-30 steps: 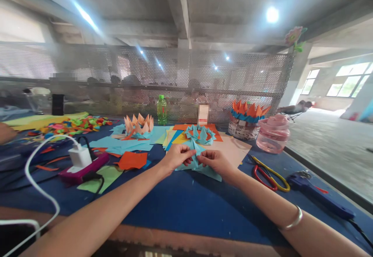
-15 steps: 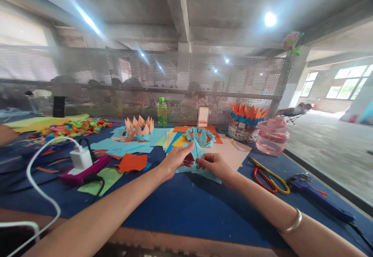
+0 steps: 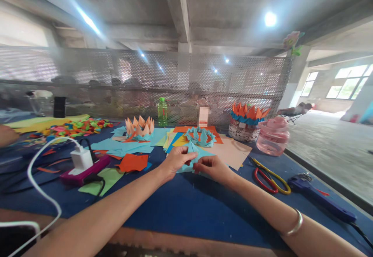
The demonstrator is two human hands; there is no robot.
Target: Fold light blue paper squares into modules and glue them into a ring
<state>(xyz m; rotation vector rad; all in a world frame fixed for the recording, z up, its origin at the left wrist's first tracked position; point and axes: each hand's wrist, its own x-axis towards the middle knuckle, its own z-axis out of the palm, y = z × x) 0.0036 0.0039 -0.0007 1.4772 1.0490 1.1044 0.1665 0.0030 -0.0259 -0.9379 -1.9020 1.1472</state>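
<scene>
A small folded piece of light-blue paper [image 3: 192, 148] is held up in front of me, its point upward. My left hand [image 3: 176, 161] pinches its left side between thumb and fingers. With closed fingertips my right hand [image 3: 212, 166] grips the lower edge of the same paper. Just behind stands a ring of folded light-blue paper points [image 3: 201, 137]. Light-blue sheets lie on the table under the hands, partly covered by them.
Red-and-yellow-handled scissors [image 3: 272, 180] and a blue glue gun [image 3: 323, 196] lie at right. Behind them stand a pink jar [image 3: 273, 138] and a basket [image 3: 243, 130] with orange paper points. At left are a peach paper crown [image 3: 140, 128], a purple power strip [image 3: 84, 170] and paper scraps [image 3: 72, 128].
The folded paper has shifted slightly left and down. My left thumb has come down across it, and my right hand has moved slightly left and lower.
</scene>
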